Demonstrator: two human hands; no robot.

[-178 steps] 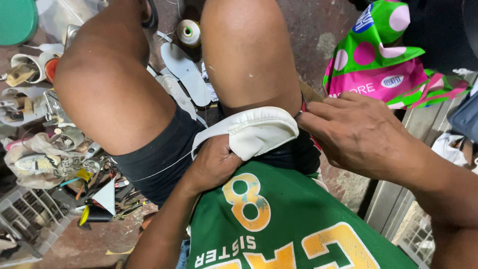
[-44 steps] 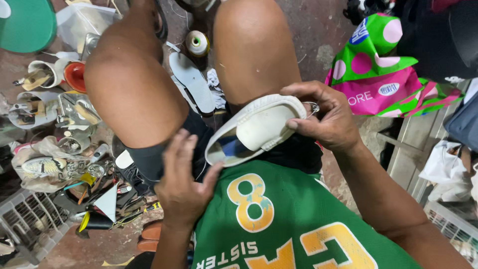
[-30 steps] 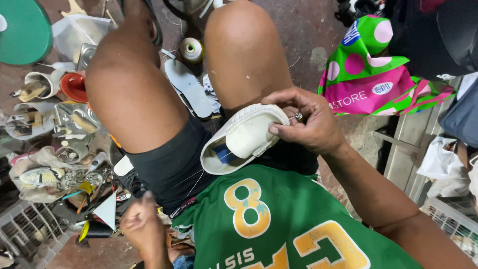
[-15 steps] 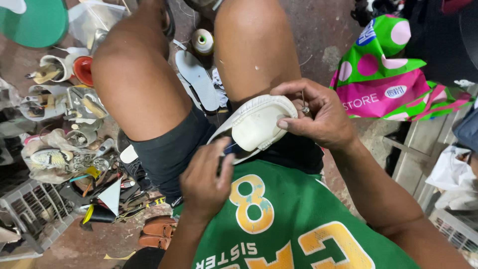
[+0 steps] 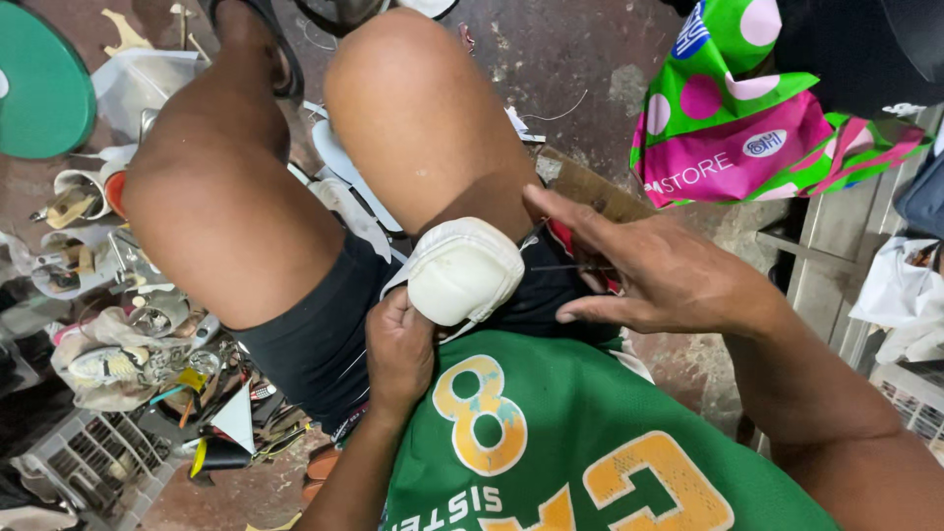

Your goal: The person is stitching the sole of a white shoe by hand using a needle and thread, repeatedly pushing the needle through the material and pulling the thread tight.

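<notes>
A white shoe rests sole-up on my lap, against my right thigh. My left hand grips it from below at the near end. My right hand hovers just right of the shoe with fingers spread, pinching a thin dark needle or thread that runs to the shoe's edge. I sit with bare knees, black shorts and a green jersey.
Tools, scraps, a worn shoe and cups litter the floor at left, with a wire basket below. A green round lid lies top left. White soles lie between my legs. A pink-green bag hangs at right.
My left hand reached down to the floor clutter, then came back up and took hold of the shoe. The shoe has turned end-on. My right hand has opened out beside it.
</notes>
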